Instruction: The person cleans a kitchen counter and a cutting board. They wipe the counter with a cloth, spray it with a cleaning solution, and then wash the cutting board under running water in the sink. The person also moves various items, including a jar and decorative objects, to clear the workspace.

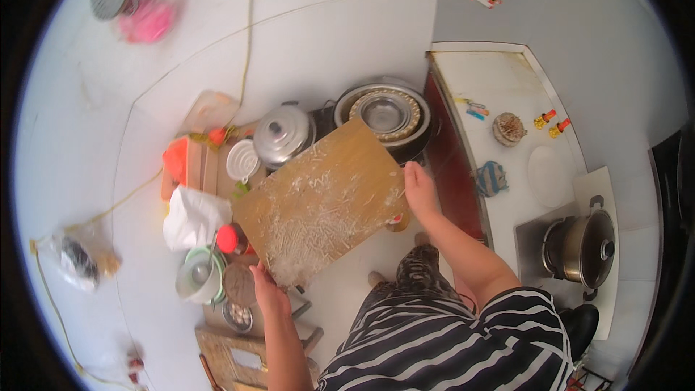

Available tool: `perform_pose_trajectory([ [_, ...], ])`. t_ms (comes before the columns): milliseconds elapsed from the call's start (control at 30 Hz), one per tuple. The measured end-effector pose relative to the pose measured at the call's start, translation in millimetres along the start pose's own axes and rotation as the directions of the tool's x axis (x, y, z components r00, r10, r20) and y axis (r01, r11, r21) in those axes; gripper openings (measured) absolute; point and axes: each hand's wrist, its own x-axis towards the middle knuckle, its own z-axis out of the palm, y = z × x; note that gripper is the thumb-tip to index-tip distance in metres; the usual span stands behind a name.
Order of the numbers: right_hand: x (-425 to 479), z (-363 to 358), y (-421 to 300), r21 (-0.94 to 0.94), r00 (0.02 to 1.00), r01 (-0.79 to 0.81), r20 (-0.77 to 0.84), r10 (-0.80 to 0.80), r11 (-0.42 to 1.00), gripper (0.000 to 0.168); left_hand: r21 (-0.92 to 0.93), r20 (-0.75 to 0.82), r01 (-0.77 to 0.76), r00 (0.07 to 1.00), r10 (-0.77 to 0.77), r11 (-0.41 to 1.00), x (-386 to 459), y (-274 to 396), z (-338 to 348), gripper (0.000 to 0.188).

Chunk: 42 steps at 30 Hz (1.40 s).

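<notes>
Between my two hands I carry a wooden board [336, 174], tilted, above the floor in front of me. Short pale strips, likely cut dough [315, 228], and white flour are scattered over it, thickest near its lower left corner. My left hand [270, 293] grips that lower left corner. At the right edge my right hand [419, 187] has hold of the board. Most fingers of both hands are hidden under it. Just past the board's far edge stand a lidded metal pot [282, 133] and a wide metal basin [426, 119] with smaller bowls nested in it.
On the left table are a white plastic strainer [242, 159], a white bag [194, 217], a red-lidded jar [231, 239], green-rimmed bowls [198, 277] and a bowl of garlic [238, 316]. The right counter [478, 76] holds a blue-striped cloth [492, 178] and a lidded pot [578, 250] on a stove.
</notes>
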Motion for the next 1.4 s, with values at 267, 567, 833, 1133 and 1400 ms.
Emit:
perform_pose_trajectory([
  [267, -123.0, 81.6, -29.4, 0.077, 0.889, 0.044, 0.451, -0.074, 0.996, 0.031, -0.238, -0.421, -0.162, 0.906, 0.049, 0.958, -146.1, -43.9, -173.2, 0.060],
  [567, -289.7, 129.2, -50.8, 0.145, 0.523, 0.159, 0.826, -0.208, 0.977, 0.037, -0.206, -0.825, -0.363, 0.564, 0.039, 0.909, -352.6, -117.4, -238.7, 0.059],
  [833, -502.2, 100.3, -75.4, 0.186, 0.289, 0.193, 0.928, -0.237, 0.963, 0.040, -0.242, -0.925, -0.538, 0.379, -0.024, 0.807, -556.1, -158.4, -295.6, 0.055],
  [1133, -804.6, 114.5, -54.3, 0.210, -0.031, 0.076, 0.978, -0.208, 0.975, 0.042, -0.171, -0.985, -0.619, 0.104, -0.136, 0.766, -774.4, -196.2, -429.5, 0.047],
  [1400, -1057.9, 147.3, -56.3, 0.220, -0.245, 0.104, 0.951, -0.189, 0.970, 0.046, -0.242, -0.962, -0.709, 0.089, -0.257, 0.662, -940.2, -221.7, -537.0, 0.033],
])
